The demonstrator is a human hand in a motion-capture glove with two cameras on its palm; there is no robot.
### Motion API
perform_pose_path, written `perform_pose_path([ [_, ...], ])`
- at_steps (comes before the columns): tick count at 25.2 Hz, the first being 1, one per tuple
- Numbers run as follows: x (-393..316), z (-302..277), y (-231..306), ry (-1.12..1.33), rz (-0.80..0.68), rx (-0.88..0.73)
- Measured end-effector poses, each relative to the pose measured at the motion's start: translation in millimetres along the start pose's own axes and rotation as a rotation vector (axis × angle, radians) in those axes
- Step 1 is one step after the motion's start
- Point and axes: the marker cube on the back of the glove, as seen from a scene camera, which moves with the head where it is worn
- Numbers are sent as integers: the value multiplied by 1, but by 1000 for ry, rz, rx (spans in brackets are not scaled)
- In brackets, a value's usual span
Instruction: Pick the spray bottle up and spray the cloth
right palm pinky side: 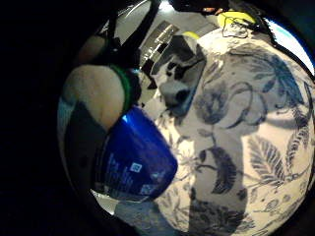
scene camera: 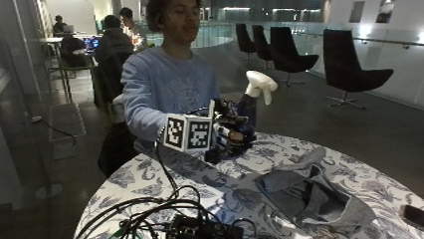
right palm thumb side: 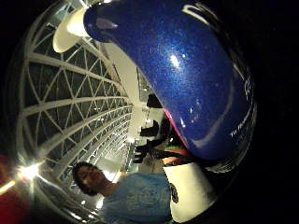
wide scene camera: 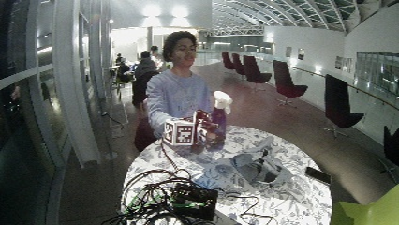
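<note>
Right hand point(scene camera: 228, 137) is gripping the bottle point(scene camera: 246, 112), fingers curled round its blue body, and holding it upright above the table point(scene camera: 159, 174), clear of the surface. White spray head point(scene camera: 260, 84) is sitting on top, nozzle pointing away from the person's chest. Cloth point(scene camera: 311, 191) is lying crumpled on the floral tabletop, near the bottle and lower, apart from it. Bottle is filling much of the thumb-side palm view point(right palm thumb side: 187, 70). A dark phone point(scene camera: 414, 215) is lying near the table's edge.

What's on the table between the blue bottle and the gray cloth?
Nothing but bare flowered tablecloth. In the outside view, the right hand holds the spray bottle up, and the cloth lies crumpled further along the table.
</note>
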Motion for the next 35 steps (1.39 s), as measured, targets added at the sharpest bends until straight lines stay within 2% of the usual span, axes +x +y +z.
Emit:
perform_pose_path([
  [4, -5, 18, -3, -69, 52, -93],
  [13, 11, 25, -10, -123, 222, -171],
  [23, 15, 28, -6, -116, 296, -259],
  [35, 19, 33, 0, -113, 350, -281],
])
